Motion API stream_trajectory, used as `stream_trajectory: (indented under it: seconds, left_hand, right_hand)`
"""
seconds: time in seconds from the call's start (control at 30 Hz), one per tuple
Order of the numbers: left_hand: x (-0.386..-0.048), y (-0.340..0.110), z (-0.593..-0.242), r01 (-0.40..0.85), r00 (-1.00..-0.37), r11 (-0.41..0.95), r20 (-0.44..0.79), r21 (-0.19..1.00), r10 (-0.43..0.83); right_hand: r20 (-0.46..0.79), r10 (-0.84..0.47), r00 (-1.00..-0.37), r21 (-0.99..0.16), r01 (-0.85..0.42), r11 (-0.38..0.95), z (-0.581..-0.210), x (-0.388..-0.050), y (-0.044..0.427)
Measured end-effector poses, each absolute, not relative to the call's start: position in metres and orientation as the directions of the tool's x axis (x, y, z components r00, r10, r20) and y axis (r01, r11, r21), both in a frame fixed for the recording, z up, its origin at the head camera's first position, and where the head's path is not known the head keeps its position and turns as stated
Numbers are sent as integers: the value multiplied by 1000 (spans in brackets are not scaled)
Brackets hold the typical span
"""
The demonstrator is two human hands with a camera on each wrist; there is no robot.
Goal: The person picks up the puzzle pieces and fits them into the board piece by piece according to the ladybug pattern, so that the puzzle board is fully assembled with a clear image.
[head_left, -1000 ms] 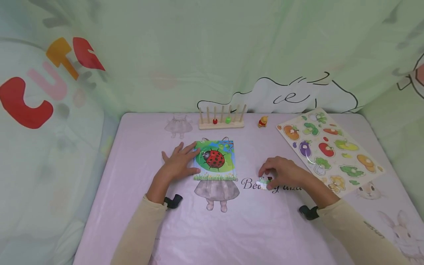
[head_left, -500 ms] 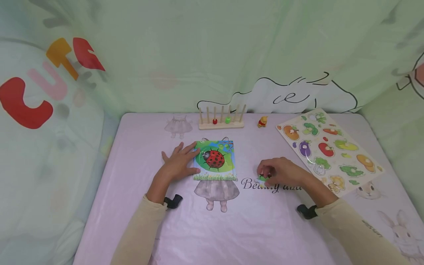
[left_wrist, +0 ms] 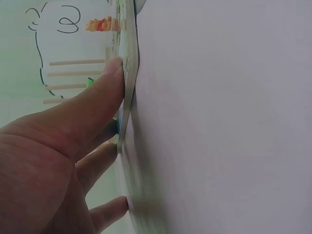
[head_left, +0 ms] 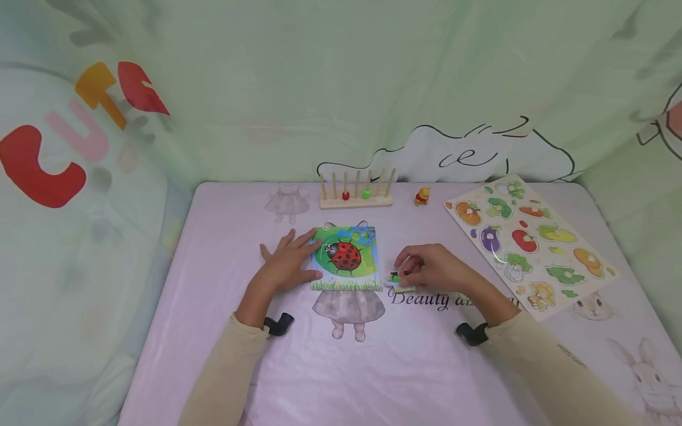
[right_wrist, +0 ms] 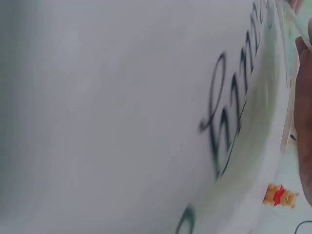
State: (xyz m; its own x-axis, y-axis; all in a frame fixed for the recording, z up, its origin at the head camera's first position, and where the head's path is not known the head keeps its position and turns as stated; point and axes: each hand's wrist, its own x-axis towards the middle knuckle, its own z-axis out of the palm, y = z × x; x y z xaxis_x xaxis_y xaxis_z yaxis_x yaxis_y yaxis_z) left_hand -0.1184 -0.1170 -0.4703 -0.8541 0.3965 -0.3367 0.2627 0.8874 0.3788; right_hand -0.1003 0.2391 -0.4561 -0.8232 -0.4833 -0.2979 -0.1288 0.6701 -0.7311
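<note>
A square ladybug jigsaw puzzle (head_left: 346, 257) lies on the table in the head view. My left hand (head_left: 285, 260) rests at its left side with fingers spread, the thumb and some fingertips touching it. In the left wrist view the thumb (left_wrist: 97, 100) lies over the puzzle's thin edge (left_wrist: 128, 73). Just right of the puzzle, my right hand (head_left: 434, 269) pinches a small puzzle piece (head_left: 396, 284) with green and dark markings, partly covered by the fingers. Only the edge of the right hand (right_wrist: 303, 117) shows in the right wrist view.
A wooden peg rack (head_left: 356, 203) with a red and a green bead stands at the back. Right of it is a small bear figure (head_left: 422, 196). A vegetable peg board (head_left: 533, 242) lies slanted at the right. Fabric walls (head_left: 319, 89) surround the pale pink table.
My right hand has moved left with the puzzle piece, close to the ladybug puzzle; the piece turned in the fingers along the way. The left hand has stayed in place.
</note>
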Motion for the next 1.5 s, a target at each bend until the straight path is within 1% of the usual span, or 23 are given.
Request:
stream_trajectory:
  seconds: [0.13,0.3,0.5,0.73,1.0,1.27,1.5]
  left_hand:
    - [-118,-117,-470,262,-853,887,-338,380,397]
    - [-118,-116,-470,260,-854,888,-339,380,395]
    - [-118,-116,-471,254,-856,891,-342,376,388]
    - [-119,-117,-472,258,-855,893,-344,369,389]
    - [-118,-116,-472,254,-857,892,-340,374,387]
    - [-119,-117,-473,236,-861,892,-342,385,376]
    - [-119,-117,-475,239,-863,890,-335,389,378]
  right_hand:
    - [-293,-483,-825,-759,-106,642,-456,-104,230]
    - [-240,-502,-831,-760,-160,630,-457,-107,222]
    - [-221,-527,-821,-790,-166,590,-457,-111,212]
    - [-253,-480,-840,-821,-76,566,-456,-116,191]
    - [-279,-447,-850,-843,-5,537,-455,-114,168]
    - [-321,-392,-862,-827,53,560,-459,-110,151]
    - [-331,-359,-873,-814,71,577,-458,-108,143]
